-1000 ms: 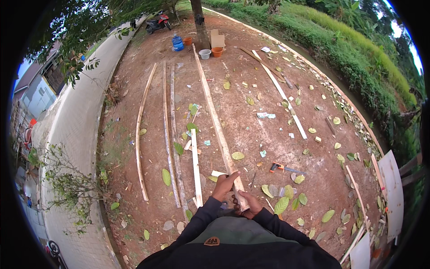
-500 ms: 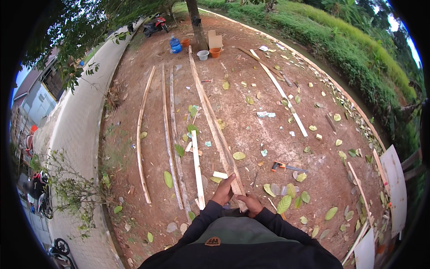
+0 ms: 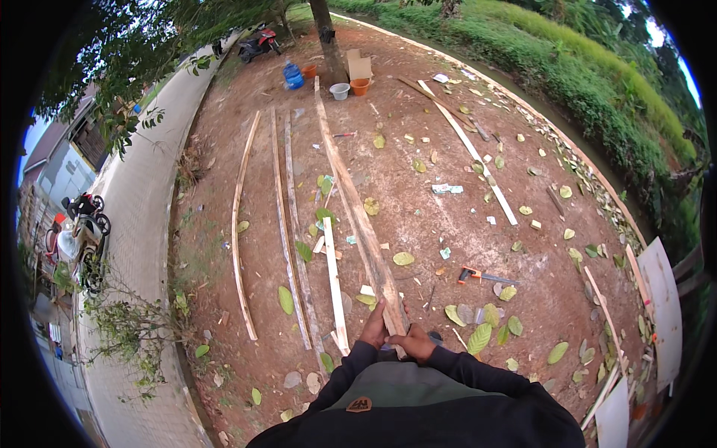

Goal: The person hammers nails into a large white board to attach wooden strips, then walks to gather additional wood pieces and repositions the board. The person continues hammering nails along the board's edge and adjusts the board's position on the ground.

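A long wooden plank [image 3: 357, 214] stretches from my body away toward the tree. Its near end is gripped by both hands, while its far end reaches near the buckets. My left hand [image 3: 375, 327] is closed round the plank's left side. My right hand [image 3: 415, 342] holds it close to the near end, from the right. Left of the plank lies a short pale board [image 3: 333, 280]. On the ground to the right is a handsaw [image 3: 484, 277] with an orange and black handle, apart from both hands.
Several thin wooden strips, including one strip [image 3: 240, 216], lie to the left. A white board [image 3: 472, 153] lies farther right. Grey bucket [image 3: 339, 92], orange bucket [image 3: 360, 87] and blue water jug [image 3: 293, 76] stand by the tree trunk [image 3: 328, 45]. Pale sheets [image 3: 659, 313] rest at the right edge.
My left hand has moved slightly nearer to my body along the plank. My right hand has shifted a little left. On the road at left, a motorbike has moved farther up.
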The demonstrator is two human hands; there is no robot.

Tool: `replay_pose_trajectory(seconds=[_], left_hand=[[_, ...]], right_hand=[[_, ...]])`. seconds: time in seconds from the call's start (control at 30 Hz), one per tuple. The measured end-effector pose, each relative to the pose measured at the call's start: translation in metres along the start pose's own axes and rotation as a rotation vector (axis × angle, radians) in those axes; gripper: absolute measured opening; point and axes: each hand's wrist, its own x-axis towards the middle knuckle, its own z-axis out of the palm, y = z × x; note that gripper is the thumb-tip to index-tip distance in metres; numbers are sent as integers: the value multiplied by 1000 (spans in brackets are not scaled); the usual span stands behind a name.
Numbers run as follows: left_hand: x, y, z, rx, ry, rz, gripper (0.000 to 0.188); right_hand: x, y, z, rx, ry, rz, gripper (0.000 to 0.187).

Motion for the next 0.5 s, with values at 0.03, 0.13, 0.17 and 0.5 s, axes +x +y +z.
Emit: replay_pose_trajectory(seconds=[0.03,0.13,0.17,0.5], left_hand=[[0,0,1,-2,1,-8,65],[0,1,5,25,13,4,64],[0,1,7,33,29,11,63],[-5,17,37,109,180,67,43]], right_hand=[[-4,-2,-1,30,5,10,57],[-9,-8,-1,60,20,8,49],[-9,-9,-1,78,12,-2,49],[-5,-5,-12,369,-164,149,38]])
